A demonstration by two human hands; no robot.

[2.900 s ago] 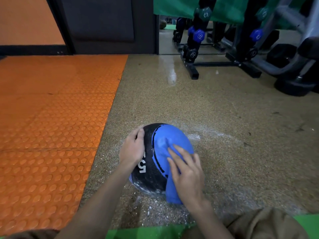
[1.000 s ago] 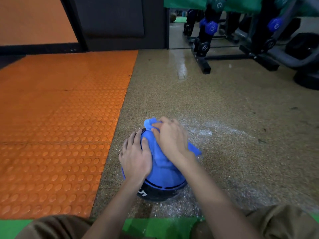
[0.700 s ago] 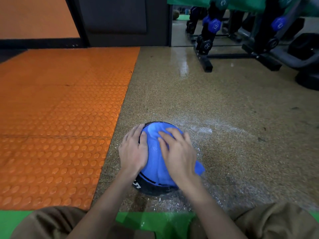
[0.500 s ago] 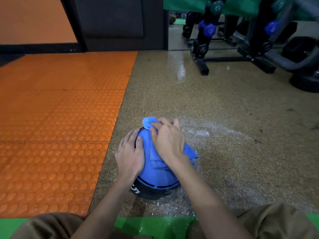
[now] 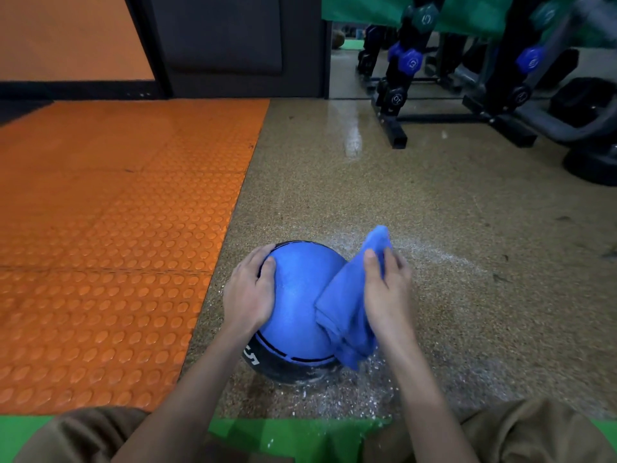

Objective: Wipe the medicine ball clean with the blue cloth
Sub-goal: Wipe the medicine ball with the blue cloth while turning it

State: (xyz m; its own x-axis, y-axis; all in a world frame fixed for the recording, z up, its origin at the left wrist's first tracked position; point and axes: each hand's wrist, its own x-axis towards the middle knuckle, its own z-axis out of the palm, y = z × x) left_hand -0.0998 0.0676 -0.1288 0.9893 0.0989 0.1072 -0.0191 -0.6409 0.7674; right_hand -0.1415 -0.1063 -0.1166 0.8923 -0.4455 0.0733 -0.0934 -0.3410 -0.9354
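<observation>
Right hand (image 5: 384, 295) pinches the blue cloth (image 5: 347, 312) between thumb and fingers, and the bunched cloth lies against the right side of the medicine ball (image 5: 300, 295). One end of the cloth sticks up past the fingers, and the other end hangs down near the floor (image 5: 450, 245). Left hand (image 5: 248, 295) rests flat on the left side of the ball with its fingers spread out. It holds the ball steady and grips nothing. The ball sits on the speckled floor, close in front of the person, just beside the orange mat (image 5: 117, 228). This looks like the middle of the wiping job, with the cloth working on the right side. Next, I think the cloth needs to rub over the top and left side too, while the left hand turns the ball so the hidden parts come round. The ball is blue on top and black at the bottom, with a thin black line and some white writing low down. Its blue part looks a bit bumpy and fairly clean, but the black bottom edge looks dusty, and little white bits (image 5: 350, 389) lie on the floor round it.
</observation>
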